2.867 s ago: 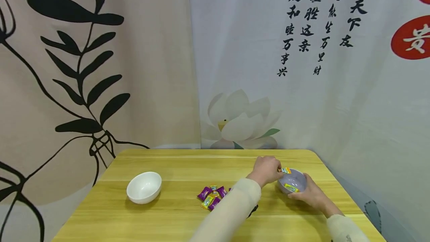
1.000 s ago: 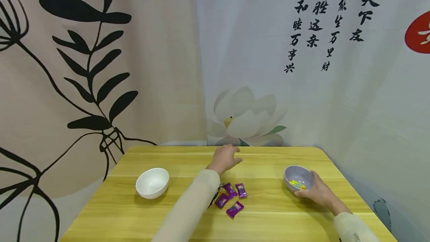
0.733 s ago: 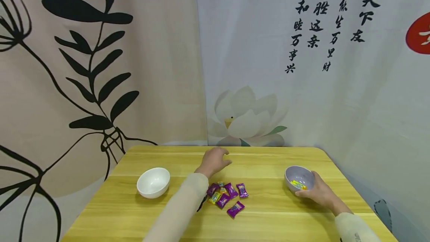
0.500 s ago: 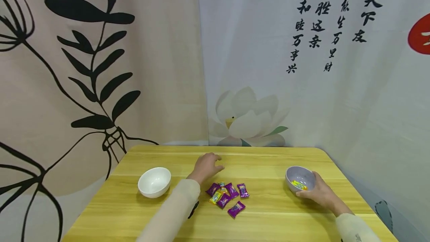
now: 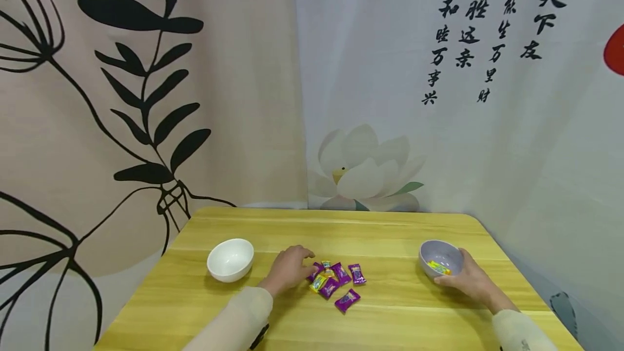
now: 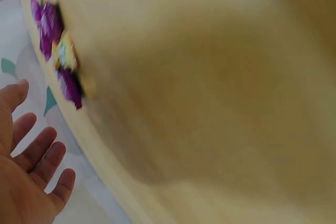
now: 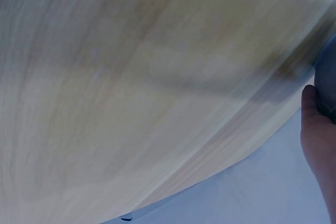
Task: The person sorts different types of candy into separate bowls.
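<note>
My right hand (image 5: 470, 280) holds a grey-purple bowl (image 5: 432, 252) by its right side, thumb at the front and fingers behind. Inside the bowl lie yellow-wrapped candies (image 5: 439, 268). Over the left end of a small candy pile reaches my left hand (image 5: 290, 268), its fingers loosely spread and holding nothing in the left wrist view. The pile mixes purple-wrapped candies (image 5: 341, 273) with yellow-wrapped candies (image 5: 318, 284); the hand partly covers the leftmost purple one. In the right wrist view only part of my right hand (image 7: 317, 140) and the dark side of the bowl (image 7: 326, 77) show.
A white bowl (image 5: 230, 260) stands on the table's left, left of my left hand. One purple candy (image 5: 348, 301) lies apart, in front of the pile. The wooden table (image 5: 390, 318) ends at a far edge, with a printed curtain (image 5: 253, 96) behind it.
My left hand has let go of a yellow candy at the grey-purple bowl, swung left past the pile and come down toward its left end. My right hand stays on the bowl.
</note>
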`<state>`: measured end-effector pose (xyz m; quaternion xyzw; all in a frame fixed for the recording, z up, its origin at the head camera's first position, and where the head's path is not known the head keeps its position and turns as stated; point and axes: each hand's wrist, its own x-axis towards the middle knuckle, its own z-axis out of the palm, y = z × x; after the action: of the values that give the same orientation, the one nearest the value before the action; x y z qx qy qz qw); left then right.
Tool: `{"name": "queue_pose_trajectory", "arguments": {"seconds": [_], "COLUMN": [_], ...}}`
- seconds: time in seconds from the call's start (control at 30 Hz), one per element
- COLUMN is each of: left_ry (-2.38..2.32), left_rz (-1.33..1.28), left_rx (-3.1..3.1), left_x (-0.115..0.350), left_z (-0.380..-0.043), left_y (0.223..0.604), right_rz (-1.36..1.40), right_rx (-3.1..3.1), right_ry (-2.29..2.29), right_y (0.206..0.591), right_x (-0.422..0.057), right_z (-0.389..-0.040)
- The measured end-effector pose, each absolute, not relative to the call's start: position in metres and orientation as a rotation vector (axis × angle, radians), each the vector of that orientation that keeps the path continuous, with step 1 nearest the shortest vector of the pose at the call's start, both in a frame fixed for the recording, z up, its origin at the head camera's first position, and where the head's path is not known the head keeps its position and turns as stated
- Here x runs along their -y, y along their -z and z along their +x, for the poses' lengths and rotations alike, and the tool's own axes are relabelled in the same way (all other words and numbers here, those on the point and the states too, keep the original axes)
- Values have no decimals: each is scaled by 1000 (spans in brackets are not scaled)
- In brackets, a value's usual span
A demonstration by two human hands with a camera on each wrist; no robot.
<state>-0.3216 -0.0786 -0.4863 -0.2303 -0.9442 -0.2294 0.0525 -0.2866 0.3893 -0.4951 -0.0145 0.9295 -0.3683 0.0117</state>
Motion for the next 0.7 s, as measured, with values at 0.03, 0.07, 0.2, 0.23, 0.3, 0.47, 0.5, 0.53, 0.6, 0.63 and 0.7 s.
{"name": "queue_pose_trajectory", "arguments": {"seconds": [0.03,0.07,0.2,0.23,0.3,0.47,0.5,0.53,0.6,0.63,0.7], "left_ry": [696,693,668,667,660,629,615,603,583,572,562], "left_rz": [-712,-722,-738,-737,-733,-724,-721,-719,-706,-698,-682], "left_rx": [2868,2867,2851,2845,2835,2824,2822,2820,2814,2813,2806], "left_x": [79,79,78,77,74,68,68,67,67,67,67], "left_z": [-318,-314,-300,-298,-294,-288,-288,-288,-288,-289,-290], "left_y": [488,489,493,494,495,502,504,506,510,511,514], "right_rz": [-46,-48,-37,-36,-30,-25,-27,-29,-30,-32,-33], "right_rx": [-2901,-2899,-2881,-2880,-2881,-2881,-2878,-2877,-2873,-2873,-2872], "right_ry": [1143,1140,1152,1155,1158,1163,1166,1168,1169,1170,1172], "right_y": [495,495,495,495,494,493,493,493,493,493,493], "right_x": [-390,-390,-390,-391,-391,-392,-392,-392,-391,-391,-390], "right_z": [-287,-287,-287,-287,-288,-288,-288,-288,-288,-288,-287]}}
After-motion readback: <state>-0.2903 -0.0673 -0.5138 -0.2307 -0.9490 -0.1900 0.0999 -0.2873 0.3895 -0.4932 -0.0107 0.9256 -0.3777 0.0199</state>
